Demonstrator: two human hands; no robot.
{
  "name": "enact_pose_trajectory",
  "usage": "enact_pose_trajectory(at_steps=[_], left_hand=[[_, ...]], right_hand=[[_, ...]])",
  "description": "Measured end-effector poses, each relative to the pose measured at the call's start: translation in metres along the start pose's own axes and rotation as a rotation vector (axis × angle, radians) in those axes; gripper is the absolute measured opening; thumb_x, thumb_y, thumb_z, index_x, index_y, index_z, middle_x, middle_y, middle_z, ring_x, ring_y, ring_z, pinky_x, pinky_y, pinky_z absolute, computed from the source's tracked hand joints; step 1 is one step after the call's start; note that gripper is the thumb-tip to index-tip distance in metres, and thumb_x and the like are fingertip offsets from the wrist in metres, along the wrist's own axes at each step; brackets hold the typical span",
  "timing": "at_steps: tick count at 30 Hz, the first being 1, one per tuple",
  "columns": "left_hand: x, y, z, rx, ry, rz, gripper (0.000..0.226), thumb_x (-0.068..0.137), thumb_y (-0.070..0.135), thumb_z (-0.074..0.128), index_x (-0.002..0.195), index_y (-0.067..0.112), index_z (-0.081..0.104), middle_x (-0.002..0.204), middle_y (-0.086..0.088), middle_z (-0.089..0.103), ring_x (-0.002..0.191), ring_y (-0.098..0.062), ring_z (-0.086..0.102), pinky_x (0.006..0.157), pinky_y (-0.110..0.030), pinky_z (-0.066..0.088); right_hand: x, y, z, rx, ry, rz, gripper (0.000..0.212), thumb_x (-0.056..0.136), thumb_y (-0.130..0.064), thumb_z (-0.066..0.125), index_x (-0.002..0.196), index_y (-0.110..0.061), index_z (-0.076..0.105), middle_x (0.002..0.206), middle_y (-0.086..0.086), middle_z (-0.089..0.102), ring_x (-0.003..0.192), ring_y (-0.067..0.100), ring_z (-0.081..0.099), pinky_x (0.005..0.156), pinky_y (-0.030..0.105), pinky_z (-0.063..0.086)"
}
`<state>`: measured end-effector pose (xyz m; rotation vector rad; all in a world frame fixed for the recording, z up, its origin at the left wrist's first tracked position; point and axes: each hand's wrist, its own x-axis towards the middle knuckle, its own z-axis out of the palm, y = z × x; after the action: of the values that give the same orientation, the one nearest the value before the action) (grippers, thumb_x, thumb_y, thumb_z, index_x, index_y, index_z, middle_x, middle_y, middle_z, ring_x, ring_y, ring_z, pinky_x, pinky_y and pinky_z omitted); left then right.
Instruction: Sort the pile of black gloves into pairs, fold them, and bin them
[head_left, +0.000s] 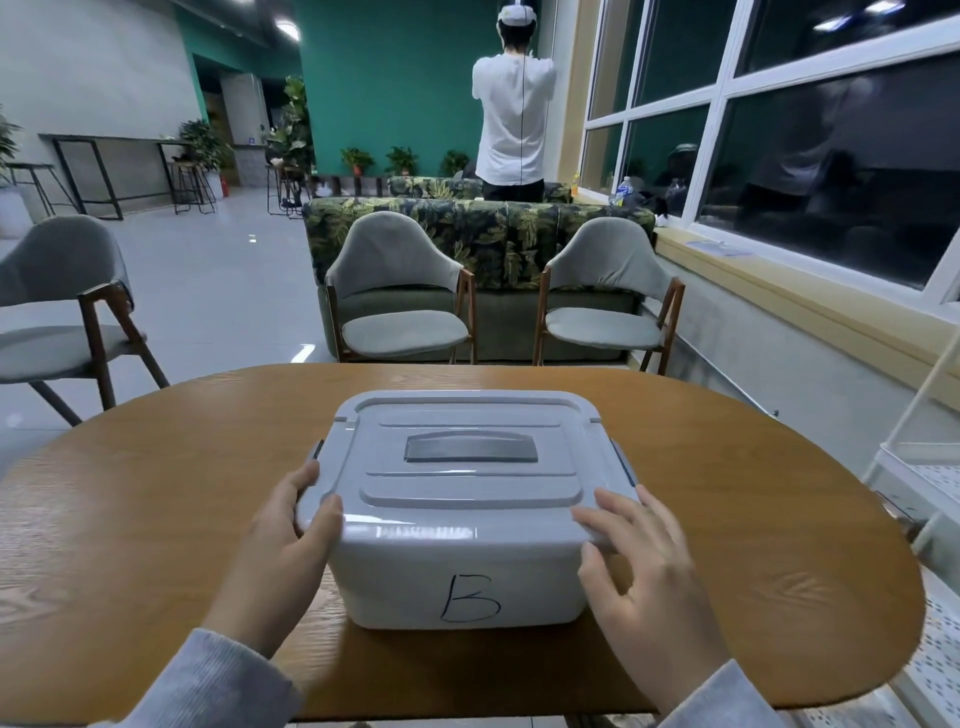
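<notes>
A grey plastic bin (462, 577) marked with a hand-drawn letter B stands near the front of the wooden table (156, 499). Its lid (467, 488), with a dark handle recess in the middle, is on the bin. My left hand (283, 551) holds the lid's near left corner, thumb on top and fingers along the side. My right hand (641, 564) rests on the near right corner with fingers spread over the rim. No black gloves are in view.
Two grey chairs (400, 306) stand beyond the table's far edge before a leaf-patterned sofa (483, 234). Another chair (62, 312) is at the left. A white perforated rack (924, 483) stands at the right. A person in a white shirt (514, 109) stands far back.
</notes>
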<state>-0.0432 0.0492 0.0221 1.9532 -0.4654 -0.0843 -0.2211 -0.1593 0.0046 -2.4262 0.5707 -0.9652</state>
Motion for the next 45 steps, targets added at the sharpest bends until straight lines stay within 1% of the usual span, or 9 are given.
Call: enact_pose_trajectory(at_steps=[6,10,14,19,22,25,28,32,45], left_hand=[[0.020,0.009,-0.011,0.238,-0.115,0.087,0.053,0.092,0.022,0.053,0.141,0.019,0.035,0.151,0.006,0.025,0.135,-0.011,0.025,0.112,-0.039,0.025],[0.046,0.024,-0.007,0.375,-0.259,0.081,0.058,0.095,0.024,0.048,0.147,0.024,0.022,0.156,0.010,0.009,0.144,-0.012,0.004,0.116,-0.038,0.009],[0.065,0.024,-0.002,0.343,-0.288,0.021,0.049,0.100,0.017,0.037,0.147,0.020,0.025,0.155,0.007,0.017,0.142,-0.013,0.014,0.114,-0.031,0.008],[0.071,0.014,-0.007,0.257,-0.283,-0.070,0.043,0.098,0.024,0.042,0.140,0.032,0.037,0.151,0.000,0.022,0.133,-0.022,0.028,0.110,-0.041,0.023],[0.069,0.015,-0.007,0.093,-0.301,-0.147,0.046,0.096,0.022,0.047,0.139,0.036,0.037,0.142,0.001,0.037,0.101,-0.010,0.047,0.081,-0.026,0.042],[0.070,0.013,-0.012,-0.052,-0.250,-0.239,0.064,0.090,0.020,0.058,0.141,0.043,0.027,0.140,-0.009,0.042,0.099,-0.020,0.054,0.078,-0.034,0.046],[0.067,0.013,-0.013,-0.040,-0.164,-0.263,0.075,0.085,0.025,0.065,0.146,0.034,0.021,0.140,-0.013,0.041,0.102,-0.022,0.049,0.087,-0.041,0.043],[0.058,0.019,-0.006,0.024,-0.029,-0.182,0.076,0.085,0.020,0.066,0.146,0.023,0.021,0.128,-0.011,0.051,0.089,-0.015,0.045,0.080,-0.036,0.039],[0.058,0.024,-0.001,0.337,0.013,-0.074,0.065,0.089,0.022,0.061,0.144,0.015,0.027,0.132,-0.010,0.054,0.117,-0.028,0.053,0.098,-0.046,0.044]], right_hand=[[0.027,-0.002,-0.009,0.156,0.008,0.049,0.020,0.081,-0.055,0.039,0.090,-0.049,0.056,0.118,-0.035,0.045,0.121,-0.004,0.035,0.100,0.031,0.037],[0.068,0.000,-0.015,0.021,-0.244,0.130,0.030,0.095,-0.037,0.047,0.125,-0.038,0.050,0.139,-0.023,0.035,0.135,0.005,0.025,0.110,0.028,0.021],[0.095,0.002,-0.011,-0.057,-0.454,0.302,0.043,0.096,-0.041,0.044,0.139,-0.034,0.041,0.154,-0.016,0.020,0.144,0.013,0.010,0.115,0.036,0.013],[0.092,0.008,-0.005,0.060,-0.290,0.459,0.058,0.090,-0.035,0.058,0.141,-0.041,0.031,0.157,-0.011,0.004,0.143,0.022,0.009,0.112,0.045,0.021],[0.095,0.012,-0.006,0.249,-0.313,0.682,0.083,0.085,-0.038,0.065,0.149,-0.031,0.011,0.154,0.000,0.020,0.134,0.027,0.033,0.101,0.044,0.037],[0.097,0.019,-0.006,0.431,-0.388,0.833,0.070,0.083,-0.038,0.068,0.140,-0.012,0.036,0.125,0.009,0.059,0.108,0.028,0.060,0.096,0.043,0.046],[0.097,0.018,-0.005,0.486,-0.361,0.772,0.031,0.087,-0.028,0.065,0.112,-0.011,0.059,0.091,0.003,0.070,0.083,0.021,0.067,0.077,0.040,0.054],[0.093,0.009,-0.008,0.356,-0.267,0.610,0.022,0.091,-0.025,0.061,0.104,-0.024,0.043,0.085,-0.016,0.053,0.075,0.001,0.052,0.054,0.018,0.038],[0.092,0.002,-0.001,0.053,-0.244,0.472,0.011,0.096,-0.025,0.050,0.105,-0.028,0.055,0.089,-0.009,0.061,0.082,0.011,0.059,0.073,0.032,0.053]])
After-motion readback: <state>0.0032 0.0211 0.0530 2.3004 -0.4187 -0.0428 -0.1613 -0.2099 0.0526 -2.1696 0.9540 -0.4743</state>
